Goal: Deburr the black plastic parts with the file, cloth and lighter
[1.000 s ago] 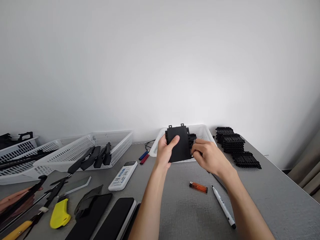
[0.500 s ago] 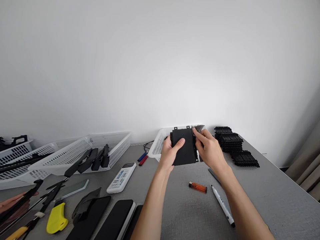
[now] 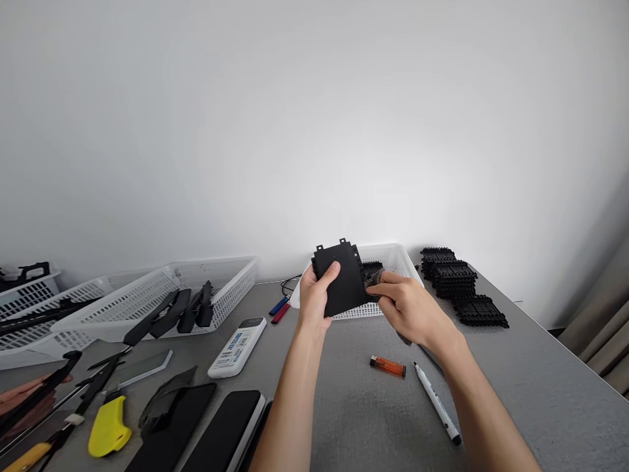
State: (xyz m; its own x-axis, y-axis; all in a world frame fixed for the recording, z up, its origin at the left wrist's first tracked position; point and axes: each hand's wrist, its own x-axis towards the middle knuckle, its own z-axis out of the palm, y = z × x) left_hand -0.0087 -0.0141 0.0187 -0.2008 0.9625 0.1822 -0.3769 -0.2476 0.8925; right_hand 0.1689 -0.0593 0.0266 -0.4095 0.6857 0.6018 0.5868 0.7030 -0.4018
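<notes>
The black plate [image 3: 344, 282] is held tilted at the centre of the frame, its left edge gripped by the left hand [image 3: 313, 295], with the thumb laid across its face. A grey scrap [image 3: 377, 280] is pinched in the fingers of the right hand [image 3: 413, 309] at the plate's right edge. The right edge of the tabletop [image 3: 545, 387] is seen slanting toward the lower right; a broad stretch of surface is left between it and the white marker [image 3: 436, 403]. Behind the plate, black parts [image 3: 372, 267] are held in the white basket [image 3: 407, 263]. At centre left, black strips [image 3: 171, 314] are propped over the near rim of the longer basket [image 3: 234, 288]. Blue characters are printed on the white device [image 3: 236, 351], too small to be read.
</notes>
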